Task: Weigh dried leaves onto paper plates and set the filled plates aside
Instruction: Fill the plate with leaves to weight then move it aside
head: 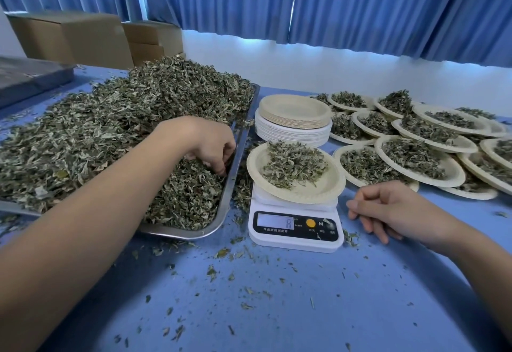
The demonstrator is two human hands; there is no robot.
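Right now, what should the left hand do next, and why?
Probably the left hand should carry a pinch of leaves from the tray to the plate on the scale: its fingers curl into the leaves, and the plate sits there.

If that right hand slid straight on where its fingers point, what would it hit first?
Probably the side of the white scale, just ahead of the right hand, though depth is unclear.

Your scale (pixel 295 229): display (pixel 274 222) shows single digit, looks like 8, blurred. Letter "M" just right of orange button (pixel 310 223). Small Chinese print under display and under buttons, too small for you to read.
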